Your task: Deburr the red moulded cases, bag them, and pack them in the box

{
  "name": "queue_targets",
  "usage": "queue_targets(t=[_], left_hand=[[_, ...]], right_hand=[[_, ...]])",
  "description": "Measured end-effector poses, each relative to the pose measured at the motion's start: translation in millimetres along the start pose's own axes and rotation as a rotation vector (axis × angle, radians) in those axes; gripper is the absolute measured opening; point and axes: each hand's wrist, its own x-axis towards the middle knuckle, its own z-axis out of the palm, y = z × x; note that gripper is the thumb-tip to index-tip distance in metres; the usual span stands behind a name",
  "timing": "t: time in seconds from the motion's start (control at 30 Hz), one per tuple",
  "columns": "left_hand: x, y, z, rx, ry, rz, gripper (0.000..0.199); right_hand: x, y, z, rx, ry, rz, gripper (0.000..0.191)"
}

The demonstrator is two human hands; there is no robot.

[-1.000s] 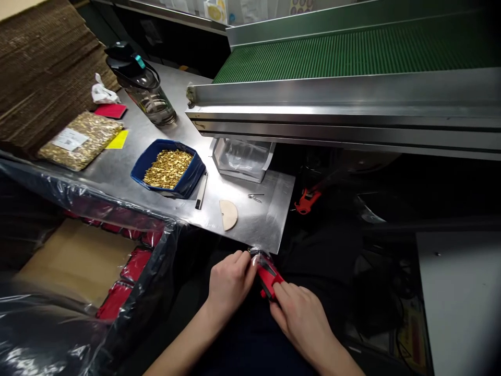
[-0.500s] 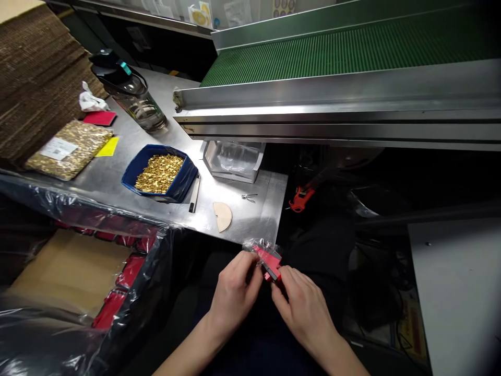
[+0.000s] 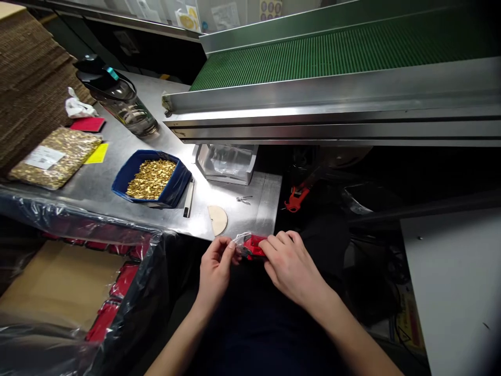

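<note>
In front of my lap, just off the table's near corner, my right hand (image 3: 291, 266) grips a red and black piece (image 3: 253, 245) whose exact kind I cannot make out. Clear plastic film, seemingly a small bag (image 3: 239, 240), covers the piece's left end. My left hand (image 3: 214, 269) is closed, pinching the film's left edge between thumb and fingers. A wooden half-disc (image 3: 217, 220) lies on the table just beyond my left hand. Past it are small metal clippers (image 3: 245, 199) and a white and black pen-like tool (image 3: 188, 198).
A blue bin (image 3: 178, 183) of small gold parts stands on the metal table (image 3: 97, 180). Behind are a grey tray (image 3: 245, 177) of clear bags and a water bottle (image 3: 133, 109). A plastic-lined box (image 3: 144, 271) with red pieces sits left. The conveyor (image 3: 313, 99) crosses above.
My left hand has shifted left and now pinches the film's edge. My right hand has moved up and over the red piece, which has turned more level and gone slightly left.
</note>
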Motion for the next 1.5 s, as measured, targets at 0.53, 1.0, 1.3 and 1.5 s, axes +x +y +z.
queue_targets(t=[0.53,1.0,1.3,1.5], left_hand=[[6.7,-13.7,-3.9,0.166,-0.033,-0.036,0.027],[-0.3,0.2,-7.0,0.47,-0.039,0.05,0.032],[-7.4,59.1,-24.2,0.982,-0.217,0.085,0.03],[-9.3,77.7,-36.1,0.972,-0.349,-0.016,0.034]], right_hand=[[-10.5,36.3,45.1,0.746,0.041,0.696,0.031],[4.6,29.9,37.3,0.649,0.116,0.718,0.019],[-13.9,13.8,-7.8,0.541,0.186,0.593,0.016],[-18.7,11.6,-23.2,0.576,0.122,0.575,0.018]])
